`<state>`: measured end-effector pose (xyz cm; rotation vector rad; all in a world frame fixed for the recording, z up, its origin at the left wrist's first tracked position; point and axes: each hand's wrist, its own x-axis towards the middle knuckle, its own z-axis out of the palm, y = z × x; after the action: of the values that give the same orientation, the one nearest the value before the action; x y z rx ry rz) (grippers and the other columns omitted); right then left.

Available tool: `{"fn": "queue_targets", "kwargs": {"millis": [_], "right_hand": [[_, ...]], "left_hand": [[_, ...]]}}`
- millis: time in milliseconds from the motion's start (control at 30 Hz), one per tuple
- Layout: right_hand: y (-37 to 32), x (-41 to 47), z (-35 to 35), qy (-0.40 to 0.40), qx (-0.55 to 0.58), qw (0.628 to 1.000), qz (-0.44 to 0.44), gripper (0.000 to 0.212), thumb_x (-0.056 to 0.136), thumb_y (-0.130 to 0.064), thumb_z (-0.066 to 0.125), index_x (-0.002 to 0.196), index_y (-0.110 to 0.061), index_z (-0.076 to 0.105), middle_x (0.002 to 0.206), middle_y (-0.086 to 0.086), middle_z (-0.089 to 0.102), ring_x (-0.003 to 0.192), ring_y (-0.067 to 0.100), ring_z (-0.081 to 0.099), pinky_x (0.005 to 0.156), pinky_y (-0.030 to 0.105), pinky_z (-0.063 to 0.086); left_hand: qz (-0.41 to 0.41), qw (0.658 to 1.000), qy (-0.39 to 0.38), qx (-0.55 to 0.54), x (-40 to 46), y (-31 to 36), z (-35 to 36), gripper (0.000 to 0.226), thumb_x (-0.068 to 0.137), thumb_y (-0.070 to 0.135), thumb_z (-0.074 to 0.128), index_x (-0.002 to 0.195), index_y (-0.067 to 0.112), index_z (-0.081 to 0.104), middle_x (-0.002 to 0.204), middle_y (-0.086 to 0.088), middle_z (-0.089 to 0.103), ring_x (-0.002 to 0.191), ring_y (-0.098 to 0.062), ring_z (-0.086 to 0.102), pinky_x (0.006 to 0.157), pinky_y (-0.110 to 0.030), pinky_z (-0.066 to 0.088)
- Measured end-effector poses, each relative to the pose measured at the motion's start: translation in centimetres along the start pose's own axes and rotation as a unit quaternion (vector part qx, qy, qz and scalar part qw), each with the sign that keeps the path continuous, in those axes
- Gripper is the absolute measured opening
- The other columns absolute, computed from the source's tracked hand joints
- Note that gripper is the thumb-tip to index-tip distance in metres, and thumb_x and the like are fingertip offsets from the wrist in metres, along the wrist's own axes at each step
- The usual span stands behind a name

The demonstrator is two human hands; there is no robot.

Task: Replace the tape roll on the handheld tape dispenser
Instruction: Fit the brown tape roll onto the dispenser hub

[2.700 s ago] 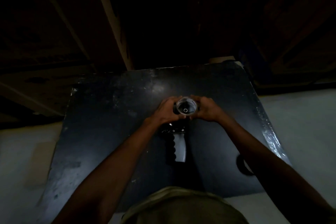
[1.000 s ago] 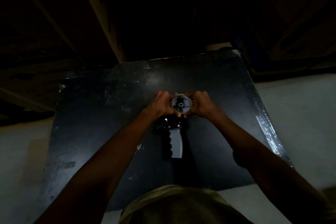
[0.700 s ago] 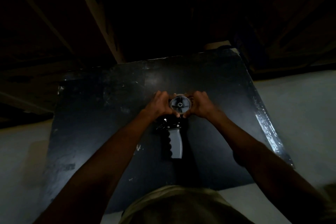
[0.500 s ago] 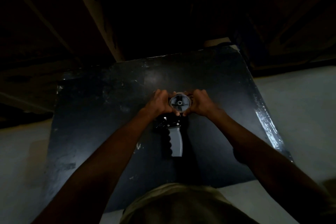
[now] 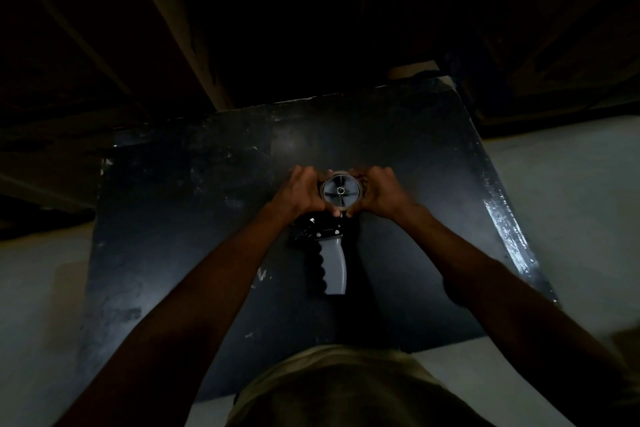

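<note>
As I look down: my left hand [image 5: 300,191] and right hand [image 5: 381,191] both gripping the tape roll [image 5: 342,191] on the dispenser [image 5: 329,255], dark tabletop [image 5: 194,218] beneath.

A scuffed black tabletop [image 5: 194,225] with a glossy right edge stands on a pale floor [image 5: 568,204], dim wooden beams [image 5: 173,21] run beyond its far side, and olive cloth [image 5: 346,388] fills the near edge.

place: dim workshop or storeroom | cues: scuffed black table [image 5: 180,218]; bare wooden beams [image 5: 173,21]
</note>
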<state>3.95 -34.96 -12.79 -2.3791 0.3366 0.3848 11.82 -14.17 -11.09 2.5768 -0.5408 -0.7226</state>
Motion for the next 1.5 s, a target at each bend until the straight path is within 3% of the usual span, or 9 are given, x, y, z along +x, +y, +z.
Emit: {"fn": "queue_targets", "kwargs": {"millis": [133,233,367,533,733,967,1200,1400,1500], "right_hand": [[-2.4,-1.9,-1.4,0.001,0.019,1.000,-0.013,0.111,0.021,-0.059,0.083,0.123,-0.020,0.065,0.115,0.003,0.070,0.112,0.025,0.063,0.095,0.040,0.055],[-3.9,-3.3,-2.5,0.015,0.031,0.999,-0.038,0.100,0.028,-0.051,0.086,0.119,-0.014,0.068,0.113,0.008,0.072,0.108,0.027,0.066,0.095,0.043,0.056],[-4.8,-4.1,-3.0,0.028,0.041,0.997,-0.051,0.082,0.043,-0.017,0.098,0.119,-0.004,0.069,0.113,0.013,0.074,0.105,0.025,0.069,0.095,0.041,0.056],[-4.9,-4.4,-3.0,0.035,0.042,0.997,-0.051,0.087,0.039,-0.024,0.097,0.119,-0.008,0.068,0.113,0.010,0.074,0.106,0.023,0.069,0.094,0.042,0.056],[-5.2,-4.8,-3.2,0.036,0.049,0.996,-0.062,0.080,0.042,-0.016,0.098,0.117,-0.007,0.070,0.112,0.011,0.075,0.105,0.022,0.070,0.094,0.041,0.056],[-4.2,-4.6,-2.8,0.024,0.039,0.997,-0.058,0.084,0.031,-0.048,0.088,0.108,-0.016,0.074,0.099,0.003,0.078,0.093,0.014,0.074,0.084,0.043,0.060],[-7.1,-5.9,-4.1,0.002,-0.074,0.996,-0.055,0.067,0.055,-0.024,0.095,0.115,-0.011,0.071,0.111,0.011,0.075,0.106,0.024,0.069,0.089,0.030,0.053],[-7.5,-6.9,-3.8,0.001,-0.113,0.993,-0.022,0.119,0.064,-0.017,0.091,0.155,-0.001,0.017,0.137,0.023,0.059,0.128,0.035,0.056,0.105,0.034,0.041],[-6.5,-8.4,-3.2,0.036,-0.060,0.998,-0.003,0.104,0.071,-0.016,0.086,0.153,-0.002,0.025,0.140,0.020,0.057,0.129,0.032,0.055,0.104,0.029,0.036]], "left_hand": [[-0.006,1.000,-0.001,0.004,0.4,-0.6,0.6,0.134,0.010,0.096,0.060,0.126,0.030,0.060,0.124,0.000,0.064,0.122,-0.015,0.056,0.103,-0.035,0.048],[0.015,1.000,-0.006,0.011,-0.2,0.0,0.1,0.105,0.022,0.090,0.069,0.109,0.032,0.070,0.110,0.005,0.069,0.113,-0.014,0.060,0.098,-0.035,0.051],[0.043,0.999,-0.003,-0.008,-1.1,1.0,-0.9,0.103,0.026,0.081,0.072,0.113,0.026,0.071,0.113,0.000,0.071,0.118,-0.019,0.059,0.100,-0.039,0.051],[0.044,0.999,-0.015,-0.009,-1.8,1.3,-1.1,0.090,0.037,0.070,0.080,0.115,0.026,0.070,0.110,-0.003,0.072,0.118,-0.020,0.058,0.102,-0.038,0.050],[0.023,1.000,0.002,-0.005,-0.4,-0.1,0.6,0.113,0.025,0.088,0.068,0.125,0.036,0.060,0.117,0.003,0.067,0.119,-0.015,0.058,0.102,-0.034,0.050],[0.030,0.999,0.027,0.004,0.2,-1.1,2.2,0.105,0.027,0.090,0.066,0.118,0.039,0.062,0.111,0.011,0.067,0.111,-0.012,0.060,0.094,-0.034,0.054],[0.065,0.996,0.018,0.053,-3.1,1.0,-0.1,0.103,0.050,0.081,0.069,0.139,0.035,0.045,0.132,-0.001,0.059,0.129,-0.025,0.050,0.110,-0.042,0.036],[0.088,0.988,0.108,0.067,-7.3,0.5,-0.3,0.099,0.073,0.043,0.078,0.154,0.025,0.024,0.155,-0.002,0.038,0.144,-0.022,0.032,0.115,-0.038,0.011],[0.086,0.976,0.181,0.081,-8.6,0.6,0.1,0.093,0.075,0.043,0.074,0.153,0.023,0.028,0.148,-0.004,0.046,0.138,-0.026,0.039,0.115,-0.047,0.019]]}}
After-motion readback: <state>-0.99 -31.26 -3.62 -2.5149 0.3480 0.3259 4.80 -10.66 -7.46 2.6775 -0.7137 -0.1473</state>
